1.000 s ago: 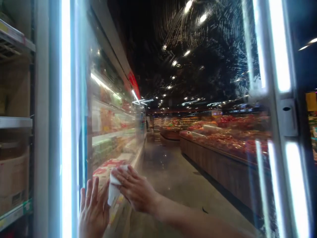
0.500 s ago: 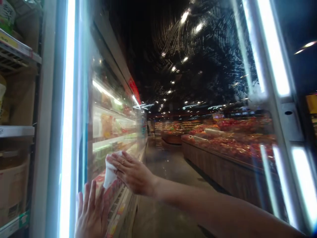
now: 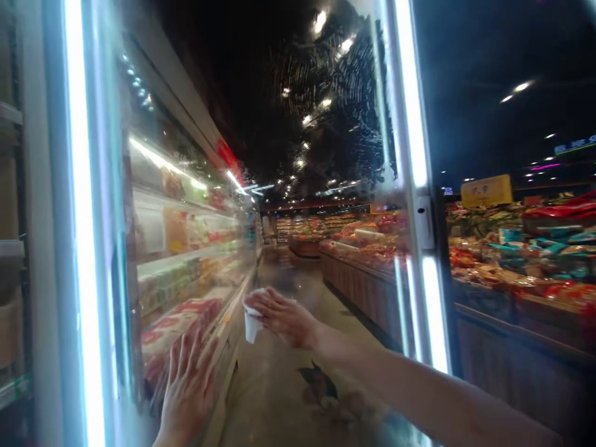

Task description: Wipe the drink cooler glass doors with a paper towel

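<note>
An open glass cooler door [image 3: 326, 155] stands in front of me, smeared with curved wipe marks. My right hand [image 3: 282, 316] presses a white cloth [image 3: 252, 323] flat against the lower glass, fingers closed over it. My left hand [image 3: 189, 388] lies flat on the glass at the lower left, fingers spread and holding nothing. The door's lit frame [image 3: 414, 186] runs down its right edge.
A bright light strip [image 3: 81, 248] marks the cooler's left edge, with shelves [image 3: 9, 248] behind it. Through the glass I see chilled shelves [image 3: 186, 248] on the left, an aisle floor, and produce bins [image 3: 367, 248]. More packed goods [image 3: 526, 261] lie at right.
My right hand has slid the cloth to the right and slightly up across the glass. My view has swung right, so the door frame now sits nearer the middle. The left hand stays pressed flat.
</note>
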Demonstrator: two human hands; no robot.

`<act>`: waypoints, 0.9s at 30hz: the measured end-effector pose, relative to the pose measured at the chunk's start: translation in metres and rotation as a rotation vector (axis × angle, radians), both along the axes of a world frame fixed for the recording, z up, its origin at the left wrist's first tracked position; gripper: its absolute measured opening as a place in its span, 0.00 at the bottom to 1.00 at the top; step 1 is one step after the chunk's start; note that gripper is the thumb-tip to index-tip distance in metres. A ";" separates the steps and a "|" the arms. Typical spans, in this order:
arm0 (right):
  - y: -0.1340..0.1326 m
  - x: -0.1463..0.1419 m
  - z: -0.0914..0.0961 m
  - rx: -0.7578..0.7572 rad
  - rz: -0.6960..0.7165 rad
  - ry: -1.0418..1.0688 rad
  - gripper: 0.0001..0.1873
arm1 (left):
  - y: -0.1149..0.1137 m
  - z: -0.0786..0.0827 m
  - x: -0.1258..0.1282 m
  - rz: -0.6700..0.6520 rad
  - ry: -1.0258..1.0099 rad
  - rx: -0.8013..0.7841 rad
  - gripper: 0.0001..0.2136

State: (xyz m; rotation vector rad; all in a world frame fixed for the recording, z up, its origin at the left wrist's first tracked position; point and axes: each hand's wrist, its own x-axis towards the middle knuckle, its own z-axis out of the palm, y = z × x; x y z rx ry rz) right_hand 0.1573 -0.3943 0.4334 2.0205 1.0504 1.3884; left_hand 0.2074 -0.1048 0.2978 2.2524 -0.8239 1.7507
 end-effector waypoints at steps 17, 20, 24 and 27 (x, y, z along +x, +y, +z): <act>-0.076 -0.028 -0.040 0.274 -0.017 0.024 0.26 | -0.036 0.071 -0.030 0.045 0.133 0.160 0.27; -0.115 -0.027 0.049 0.460 -0.080 -0.080 0.27 | -0.043 0.136 -0.019 0.015 0.077 0.164 0.28; -0.142 -0.027 0.126 0.656 -0.095 -0.184 0.27 | -0.061 0.208 -0.012 0.007 0.007 0.102 0.29; -0.129 -0.034 0.080 0.714 -0.092 -0.155 0.26 | -0.075 0.176 -0.013 -0.030 -0.051 0.109 0.30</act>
